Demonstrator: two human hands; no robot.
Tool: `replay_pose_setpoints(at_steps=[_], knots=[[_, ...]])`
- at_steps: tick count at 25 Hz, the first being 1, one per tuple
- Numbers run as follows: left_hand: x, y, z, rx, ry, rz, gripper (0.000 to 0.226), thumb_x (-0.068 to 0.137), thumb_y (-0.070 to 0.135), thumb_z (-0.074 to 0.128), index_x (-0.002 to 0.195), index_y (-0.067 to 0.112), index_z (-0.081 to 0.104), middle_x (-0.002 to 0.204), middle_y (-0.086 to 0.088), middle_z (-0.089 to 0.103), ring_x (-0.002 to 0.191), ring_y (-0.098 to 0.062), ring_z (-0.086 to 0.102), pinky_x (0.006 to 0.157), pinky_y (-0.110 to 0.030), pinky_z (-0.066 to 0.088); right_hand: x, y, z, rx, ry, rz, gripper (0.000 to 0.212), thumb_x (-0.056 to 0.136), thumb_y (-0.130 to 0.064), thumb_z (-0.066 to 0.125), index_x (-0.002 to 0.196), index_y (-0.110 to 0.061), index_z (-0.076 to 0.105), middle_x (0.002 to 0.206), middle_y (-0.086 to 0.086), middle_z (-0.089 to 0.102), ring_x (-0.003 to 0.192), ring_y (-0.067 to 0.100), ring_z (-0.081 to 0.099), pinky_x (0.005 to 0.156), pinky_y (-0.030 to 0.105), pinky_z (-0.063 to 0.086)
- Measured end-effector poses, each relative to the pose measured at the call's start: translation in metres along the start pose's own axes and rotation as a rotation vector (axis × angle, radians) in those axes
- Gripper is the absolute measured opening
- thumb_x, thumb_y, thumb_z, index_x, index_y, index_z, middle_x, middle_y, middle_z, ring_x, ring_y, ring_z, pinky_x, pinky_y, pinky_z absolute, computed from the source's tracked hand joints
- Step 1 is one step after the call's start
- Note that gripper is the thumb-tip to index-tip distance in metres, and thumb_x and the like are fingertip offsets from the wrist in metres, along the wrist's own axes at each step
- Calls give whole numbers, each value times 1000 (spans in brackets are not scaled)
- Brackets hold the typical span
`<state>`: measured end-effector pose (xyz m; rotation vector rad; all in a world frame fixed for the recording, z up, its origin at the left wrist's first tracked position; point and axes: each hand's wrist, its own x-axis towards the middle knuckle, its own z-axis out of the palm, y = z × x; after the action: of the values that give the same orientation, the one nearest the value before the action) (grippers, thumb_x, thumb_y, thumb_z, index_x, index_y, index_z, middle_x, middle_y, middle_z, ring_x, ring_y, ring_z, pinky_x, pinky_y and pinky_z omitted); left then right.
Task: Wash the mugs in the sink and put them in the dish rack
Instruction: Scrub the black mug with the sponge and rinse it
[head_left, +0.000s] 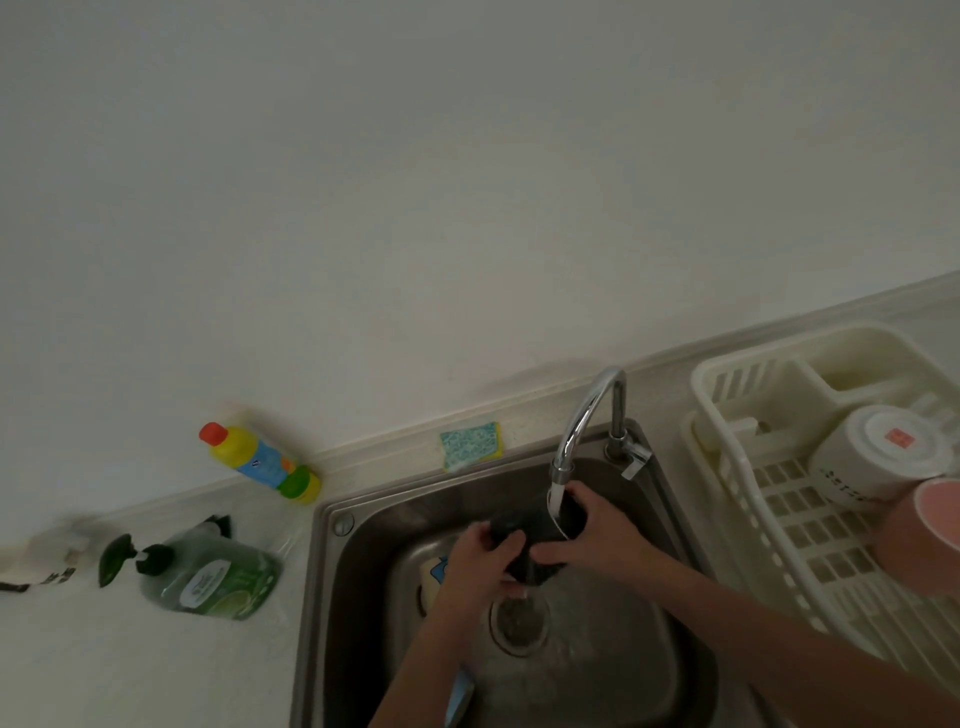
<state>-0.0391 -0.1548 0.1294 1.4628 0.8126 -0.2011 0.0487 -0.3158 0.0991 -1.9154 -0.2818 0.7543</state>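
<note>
1. Black mug (535, 540): held over the steel sink (639, 665), under the running tap (582, 421).
2. Left hand (480, 564): fingers curled around the mug's near left side.
3. Right hand (597, 535): fingers wrapped around the mug's far right side at the rim.
4. Dish rack (769, 525), right of the sink: holds an upturned white mug (878, 452) and a pink mug (919, 540).
5. Sponge (470, 444): on the far ledge.
6. Green soap bottle (213, 574) and yellow bottle (260, 460): lying on the bench, left.

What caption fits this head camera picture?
Both hands, left hand and right hand, hold a dark mug under the running faucet over the sink.
</note>
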Motion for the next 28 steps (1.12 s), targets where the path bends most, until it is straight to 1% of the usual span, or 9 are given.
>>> replay_pose_setpoints(at_steps=[3,5,7,10,12,15,22,25,28], knots=[[-1,-3,-12,542,46,216,25,94,12,60,103,34,53,99,6,66,68,-10,61,55,-23,48,4,-7,-3,-287,-41,-112,97,44,-61,83,132,-37,49,122,-15,60,110,5,57,96,22,47],[-2,-2,-12,820,36,296,18,89,10,56,90,29,56,88,6,65,70,-10,58,62,-26,49,3,-12,-5,-356,-94,-180,99,46,-60,83,135,-42,45,128,-15,57,116,4,55,102,28,48],[-2,3,-8,989,-4,308,13,84,15,57,95,20,64,89,2,67,76,-9,59,70,-25,49,1,-18,-8,-469,-120,-221,102,48,-61,80,140,-43,40,135,-13,54,122,7,54,105,32,46],[-1,6,1,793,-152,174,17,90,19,57,102,14,68,91,-5,72,71,-10,67,60,-19,53,-3,-19,-15,-652,-116,-283,102,49,-67,72,140,-41,35,133,-13,54,120,10,55,105,38,45],[4,5,3,547,-219,88,17,94,15,57,104,10,69,97,-12,71,81,-20,72,66,-27,59,-5,-15,-24,-638,-99,-276,106,49,-69,74,141,-38,32,131,-12,54,118,12,56,104,38,45],[13,-5,7,334,-282,92,13,97,10,57,98,8,70,94,-12,70,89,-26,72,83,-39,60,-10,-2,-39,-402,-33,-242,118,44,-62,84,146,-39,27,136,-19,53,124,3,52,107,31,43],[18,-13,7,237,-245,154,15,96,5,59,102,-5,67,96,-19,70,86,-22,71,78,-32,59,-22,17,-39,-75,-62,-176,99,52,-28,92,137,-40,40,131,-18,56,124,-1,52,107,34,46],[16,-17,-14,172,-260,140,16,95,5,60,106,-3,68,103,-23,70,96,-32,70,85,-41,59,-16,14,-24,-61,-99,-175,97,51,-27,91,133,-46,43,129,-19,59,123,0,54,105,37,48],[13,-18,-32,141,-201,110,17,96,-1,56,108,-6,67,100,-23,68,91,-27,69,88,-45,58,-6,6,-7,-58,-142,-196,95,54,-27,92,133,-47,43,127,-20,60,122,0,55,104,33,48]])
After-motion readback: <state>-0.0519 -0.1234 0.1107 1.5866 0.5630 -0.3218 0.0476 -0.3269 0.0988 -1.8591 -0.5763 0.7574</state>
